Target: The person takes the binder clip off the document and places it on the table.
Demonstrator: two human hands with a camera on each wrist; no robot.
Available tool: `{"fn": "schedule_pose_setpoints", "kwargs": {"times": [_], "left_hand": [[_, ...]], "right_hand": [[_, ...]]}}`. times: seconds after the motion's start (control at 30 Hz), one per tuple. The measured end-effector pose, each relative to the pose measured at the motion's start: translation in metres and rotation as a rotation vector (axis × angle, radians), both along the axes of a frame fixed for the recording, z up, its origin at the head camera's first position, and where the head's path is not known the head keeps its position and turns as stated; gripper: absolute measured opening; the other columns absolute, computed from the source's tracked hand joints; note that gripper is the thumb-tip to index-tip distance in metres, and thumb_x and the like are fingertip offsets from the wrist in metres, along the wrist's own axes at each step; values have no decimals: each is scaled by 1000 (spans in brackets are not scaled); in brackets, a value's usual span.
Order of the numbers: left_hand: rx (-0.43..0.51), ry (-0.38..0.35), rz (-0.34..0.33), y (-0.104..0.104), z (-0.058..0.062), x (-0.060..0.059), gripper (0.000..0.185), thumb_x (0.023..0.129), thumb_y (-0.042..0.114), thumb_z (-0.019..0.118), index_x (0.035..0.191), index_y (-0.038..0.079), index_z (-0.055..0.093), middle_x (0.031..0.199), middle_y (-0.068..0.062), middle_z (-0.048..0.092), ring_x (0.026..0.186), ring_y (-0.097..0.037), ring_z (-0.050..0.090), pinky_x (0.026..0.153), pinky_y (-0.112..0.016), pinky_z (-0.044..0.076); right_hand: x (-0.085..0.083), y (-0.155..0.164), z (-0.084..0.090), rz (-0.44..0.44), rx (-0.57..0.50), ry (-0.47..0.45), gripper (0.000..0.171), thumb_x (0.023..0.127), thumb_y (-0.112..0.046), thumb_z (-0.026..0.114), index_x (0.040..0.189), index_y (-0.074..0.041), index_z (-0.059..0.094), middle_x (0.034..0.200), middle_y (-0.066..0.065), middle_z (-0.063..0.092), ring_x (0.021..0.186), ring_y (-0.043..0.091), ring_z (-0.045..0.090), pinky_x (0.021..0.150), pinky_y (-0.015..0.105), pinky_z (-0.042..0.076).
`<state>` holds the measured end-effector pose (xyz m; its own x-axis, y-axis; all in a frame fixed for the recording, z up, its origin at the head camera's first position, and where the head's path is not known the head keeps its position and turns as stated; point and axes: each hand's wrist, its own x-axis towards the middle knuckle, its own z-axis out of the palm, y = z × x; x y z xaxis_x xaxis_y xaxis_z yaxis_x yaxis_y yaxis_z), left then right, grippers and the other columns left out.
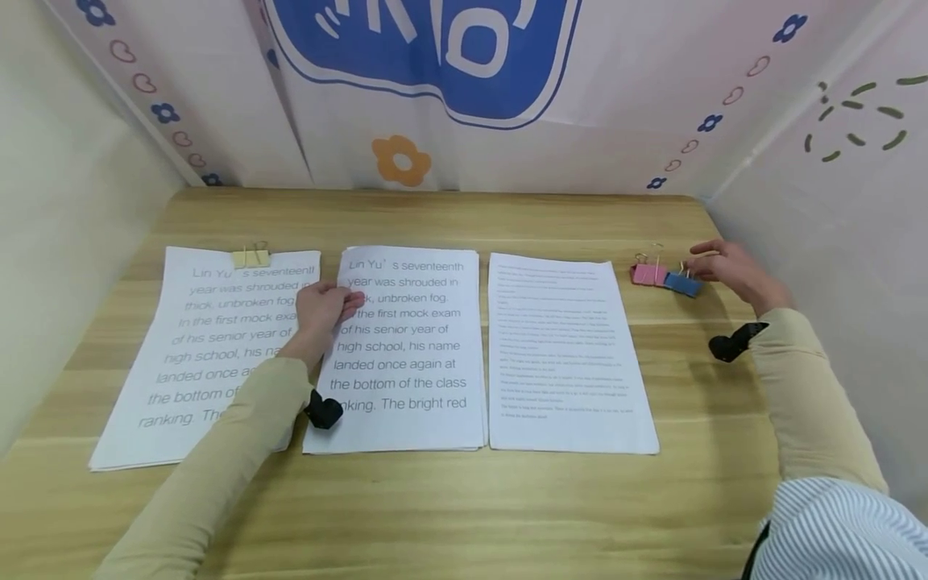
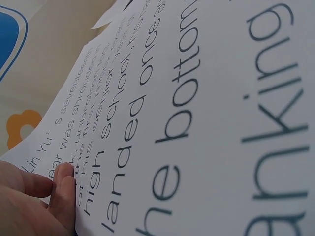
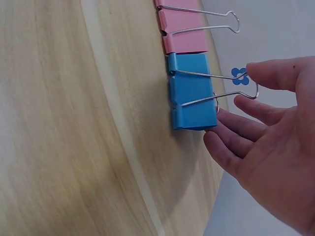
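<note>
A wooden table (image 1: 435,515) is seen, pale with long grain lines. Three stacks of paper are laid on it in a row — the left stack (image 1: 181,370) at 9 o'clock, the middle stack (image 1: 413,354) in the centre, the right stack (image 1: 565,354) just beside it. A pink clip (image 1: 648,274) and a blue clip (image 1: 682,283) are set side by side at 2 o'clock — they are touching.

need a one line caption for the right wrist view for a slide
Right hand, fingers relaxed, reaches for the wire handle of a blue clip lying beside a pink clip on the wooden table.
</note>
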<state>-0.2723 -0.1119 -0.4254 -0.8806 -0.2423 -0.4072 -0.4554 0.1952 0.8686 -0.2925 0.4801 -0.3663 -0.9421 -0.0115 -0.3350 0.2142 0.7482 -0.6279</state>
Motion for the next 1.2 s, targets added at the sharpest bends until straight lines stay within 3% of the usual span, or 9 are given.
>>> {"fn": "schedule_pose_setpoints", "kwargs": {"times": [0.13, 0.23, 0.37, 0.63, 0.7, 0.77, 0.9, 1.07, 1.2], "left_hand": [[-15, 16, -12, 0, 0, 1, 45, 98, 20, 45, 141, 7, 40, 121, -12, 64, 78, 0, 66, 77, -13, 57], [-16, 26, -14, 0, -1, 1, 45, 98, 20, 45, 141, 7, 40, 121, -13, 63, 79, 0, 66, 77, -13, 57], [-19, 30, -13, -1, -1, 2, 45, 98, 21, 45, 141, 8, 40, 121, -13, 64, 78, 0, 66, 77, -13, 57], [-10, 25, -5, -1, -1, 2, 45, 97, 20, 46, 140, 8, 41, 119, -11, 64, 77, 1, 65, 76, -13, 57], [-9, 23, -7, 0, -2, 0, 44, 97, 19, 47, 139, 7, 43, 117, -10, 65, 76, 1, 65, 75, -13, 57], [2, 23, -6, -2, -3, 0, 43, 96, 18, 47, 138, 7, 44, 115, -10, 66, 75, 1, 65, 74, -13, 57], [28, 24, -12, -3, -1, -1, 41, 96, 17, 47, 135, 5, 47, 108, -7, 67, 74, 1, 66, 73, -13, 57], [110, 54, -12, -12, 7, 4, 46, 97, 14, 45, 142, 4, 38, 98, -3, 66, 73, -1, 68, 74, -17, 59], [225, 104, 71, -38, 19, 10, 55, 97, 10, 43, 148, 5, 23, 92, -3, 66, 74, -7, 70, 78, -23, 60]], "right_hand": [[-2, 0, -6, -15, -12, 26, 64, 99, -32, 45, 143, 10, 24, 125, 15, 58, 80, -12, 54, 82, 17, 51], [-2, -2, -10, -29, -6, 54, 64, 99, -34, 43, 143, 9, 26, 130, 22, 53, 80, -12, 52, 86, 22, 50], [-4, -5, -13, -45, 3, 80, 65, 98, -38, 41, 143, 7, 27, 137, 27, 47, 82, -10, 51, 96, 37, 47], [-5, -6, -15, -41, -5, 81, 65, 99, -38, 39, 144, 8, 25, 139, 29, 44, 83, -9, 51, 102, 46, 44], [-3, -4, -16, -33, -4, 74, 66, 99, -38, 39, 144, 9, 23, 139, 31, 43, 89, -2, 55, 104, 49, 42], [0, -6, -14, -23, -1, 72, 67, 100, -37, 39, 144, 10, 21, 139, 33, 41, 101, 14, 59, 106, 53, 39], [4, -8, -11, -11, 28, 85, 68, 100, -38, 36, 144, 11, 18, 139, 38, 35, 123, 47, 41, 106, 60, 35], [4, -16, -3, -4, 62, 127, 70, 100, -41, 31, 145, 10, 17, 138, 39, 33, 122, 50, 37, 99, 60, 37], [-3, -31, 9, -17, 69, 189, 70, 99, -44, 32, 146, 7, 21, 137, 36, 38, 122, 46, 40, 96, 55, 39]]}}
